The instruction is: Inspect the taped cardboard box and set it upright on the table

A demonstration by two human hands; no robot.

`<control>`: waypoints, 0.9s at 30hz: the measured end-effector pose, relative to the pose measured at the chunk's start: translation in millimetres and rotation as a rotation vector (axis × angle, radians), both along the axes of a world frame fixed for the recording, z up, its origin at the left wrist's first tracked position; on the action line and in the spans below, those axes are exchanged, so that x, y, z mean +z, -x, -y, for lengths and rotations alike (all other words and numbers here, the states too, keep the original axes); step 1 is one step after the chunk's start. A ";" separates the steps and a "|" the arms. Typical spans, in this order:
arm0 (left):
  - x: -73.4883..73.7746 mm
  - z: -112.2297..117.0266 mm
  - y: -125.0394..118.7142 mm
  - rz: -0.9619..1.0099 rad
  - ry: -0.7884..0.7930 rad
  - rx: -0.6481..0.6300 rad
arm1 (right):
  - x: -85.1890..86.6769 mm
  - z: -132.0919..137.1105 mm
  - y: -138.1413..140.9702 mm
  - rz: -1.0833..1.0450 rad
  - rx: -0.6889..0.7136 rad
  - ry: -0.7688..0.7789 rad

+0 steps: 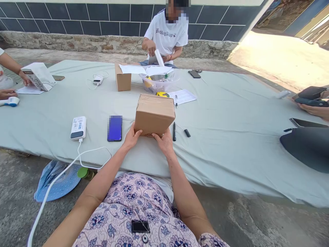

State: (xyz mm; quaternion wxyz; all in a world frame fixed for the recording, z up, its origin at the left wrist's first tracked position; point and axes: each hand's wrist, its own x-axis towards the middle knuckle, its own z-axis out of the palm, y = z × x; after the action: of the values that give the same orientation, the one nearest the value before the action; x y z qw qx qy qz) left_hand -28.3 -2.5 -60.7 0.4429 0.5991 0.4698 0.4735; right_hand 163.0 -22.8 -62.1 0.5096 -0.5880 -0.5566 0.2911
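Between my two hands is a brown cardboard box (154,115), tilted so that its top and near side face me. My left hand (132,136) grips its lower left corner, thumb on the near face and fingers hidden behind. At the lower right corner, my right hand (164,140) holds it the same way. Just right of the box lie a black marker (174,131) and its loose cap (187,133). A blue-screened phone (114,128) rests to the left of my left hand, with a white power bank (78,128) farther left.
A white cable (51,187) runs from the power bank past my left arm. Beyond the box are a tape measure (162,94), a printed sheet (183,96), a clear plastic basin (169,83) and another cardboard box (123,81). Other people sit opposite and at both sides; a dark cap (305,145) lies right.
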 end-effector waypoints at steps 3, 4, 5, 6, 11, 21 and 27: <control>9.8 3.6 0.1 0.029 0.010 0.039 | 11.9 4.0 -0.4 -0.066 -0.016 0.040; 14.4 4.9 0.4 0.040 0.010 0.061 | 16.7 5.2 -1.0 -0.092 -0.022 0.043; 19.2 6.0 0.7 0.048 0.009 0.086 | 21.4 6.2 -1.8 -0.118 -0.031 0.038; 24.0 6.7 1.0 0.059 0.003 0.114 | 26.0 6.9 -2.7 -0.137 -0.035 0.026; 39.0 1.3 0.4 0.113 -0.034 0.133 | 40.6 1.8 -4.8 -0.135 -0.004 -0.047; 22.4 -52.6 -5.8 0.064 -0.116 0.119 | 21.1 -55.5 -3.5 -0.013 -0.005 0.004; -2.4 -58.4 -7.7 0.014 -0.087 0.168 | -10.4 -70.2 -15.1 -0.024 0.104 -0.017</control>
State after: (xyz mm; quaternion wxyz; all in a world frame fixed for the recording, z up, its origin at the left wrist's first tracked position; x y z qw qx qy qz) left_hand -20.6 55.9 -63.1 0.3785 0.5729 0.4945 0.5328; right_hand 178.1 47.5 -72.4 0.5053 -0.5505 -0.5827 0.3195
